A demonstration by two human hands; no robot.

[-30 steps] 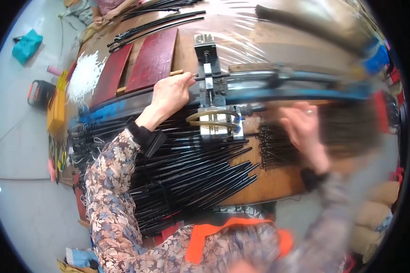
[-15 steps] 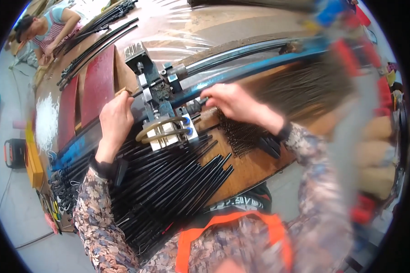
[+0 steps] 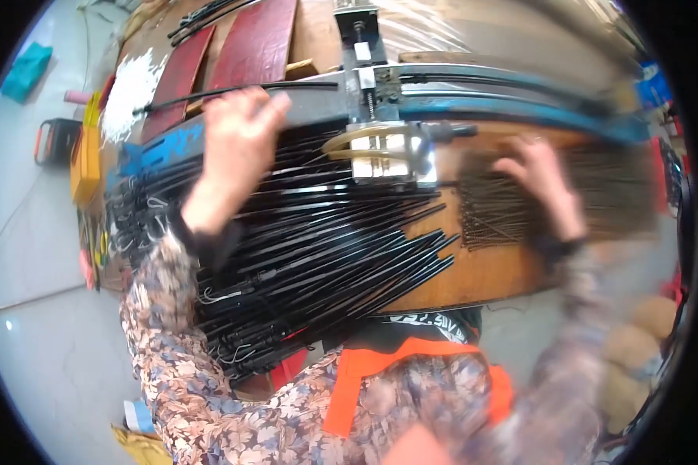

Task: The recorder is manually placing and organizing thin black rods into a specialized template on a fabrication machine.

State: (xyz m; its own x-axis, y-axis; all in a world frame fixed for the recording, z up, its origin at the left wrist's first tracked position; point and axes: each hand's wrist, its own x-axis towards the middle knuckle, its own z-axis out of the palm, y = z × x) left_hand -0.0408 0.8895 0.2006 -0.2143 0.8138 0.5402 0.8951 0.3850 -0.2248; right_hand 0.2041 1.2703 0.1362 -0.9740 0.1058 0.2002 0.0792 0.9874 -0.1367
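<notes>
My left hand [image 3: 236,147] is closed around a thin black rod [image 3: 209,93] that runs left to right toward a metal clamping machine [image 3: 384,147] on the wooden bench [image 3: 481,271]. My right hand [image 3: 539,186], blurred by motion, rests fingers-down on a heap of thin dark wire pieces [image 3: 488,209] to the right of the machine; whether it grips any cannot be seen. A large pile of black rods [image 3: 310,248] with hooked metal ends lies on the bench between my arms.
Long black and blue rails [image 3: 512,93] run right from the machine. Red boards [image 3: 248,46] and white small parts [image 3: 136,81] lie at the back left. A yellow box [image 3: 85,155] and an orange-black tool [image 3: 54,139] sit by the bench's left end.
My left hand has drawn a black rod out to the left of the machine. My right hand has left the machine and dropped onto the wire heap. The view has swung.
</notes>
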